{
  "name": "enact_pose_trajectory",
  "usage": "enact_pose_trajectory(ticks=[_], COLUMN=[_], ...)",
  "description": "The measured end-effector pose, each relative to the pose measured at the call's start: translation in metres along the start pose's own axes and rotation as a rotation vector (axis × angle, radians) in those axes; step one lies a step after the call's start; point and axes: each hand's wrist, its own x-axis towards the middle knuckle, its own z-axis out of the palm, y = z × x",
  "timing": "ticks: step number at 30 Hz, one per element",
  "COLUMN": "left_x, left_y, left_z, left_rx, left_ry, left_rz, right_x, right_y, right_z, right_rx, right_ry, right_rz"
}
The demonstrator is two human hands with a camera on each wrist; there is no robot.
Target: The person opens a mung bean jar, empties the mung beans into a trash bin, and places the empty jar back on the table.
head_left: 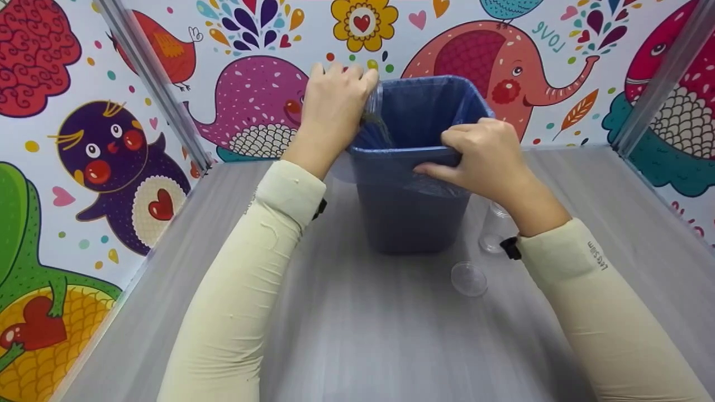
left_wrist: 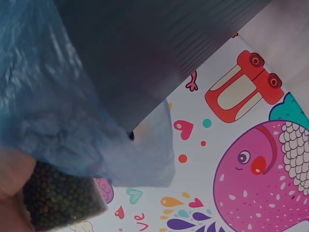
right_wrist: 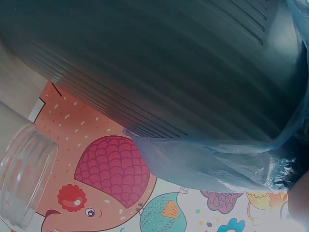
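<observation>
My left hand [head_left: 335, 106] grips a clear plastic jar [head_left: 376, 100] tipped over the left rim of a dark waste bin [head_left: 413, 218]. Small green and brown beans [left_wrist: 60, 198] show inside the jar in the left wrist view, and in the head view a greenish streak lies below its mouth, inside the bin. A thin blue bag [right_wrist: 207, 162] lines the bin and folds down over its rim. With fingers over the near right rim and thumb outside, my right hand [head_left: 486, 156] holds the bin, which stands upright.
Right of the bin, behind my right wrist, stands another clear jar [head_left: 494, 229]. A round clear lid [head_left: 469, 279] lies flat on the grey table [head_left: 357, 340] in front of it. Walls with cartoon animals and metal posts [head_left: 156, 84] border the table.
</observation>
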Motion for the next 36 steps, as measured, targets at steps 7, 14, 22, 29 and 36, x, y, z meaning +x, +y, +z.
enact_pose_trajectory(ticks=[7, 14, 22, 29, 36], left_x=[0.0006, 0.0009, 0.0013, 0.0005, 0.0004], left_y=[0.0004, 0.001, 0.0017, 0.0023, 0.0036], left_z=[-0.0003, -0.0003, 0.0003, 0.0007, 0.0], left_rx=[0.005, 0.025, 0.026, 0.014, 0.039], left_ry=[0.001, 0.001, -0.001, 0.034, 0.012], left_rz=[0.007, 0.016, 0.016, 0.026, 0.028], right_x=[0.0002, 0.0004, 0.0005, 0.0003, 0.0001], right_y=[-0.0005, -0.0006, -0.0008, 0.0, 0.0003], right_z=[-0.0008, -0.0008, -0.0006, 0.0001, -0.0004], right_rx=[-0.002, 0.005, 0.004, -0.001, -0.006], right_ry=[-0.02, -0.023, -0.015, 0.004, -0.013], right_rz=[0.01, 0.013, 0.005, -0.007, -0.011])
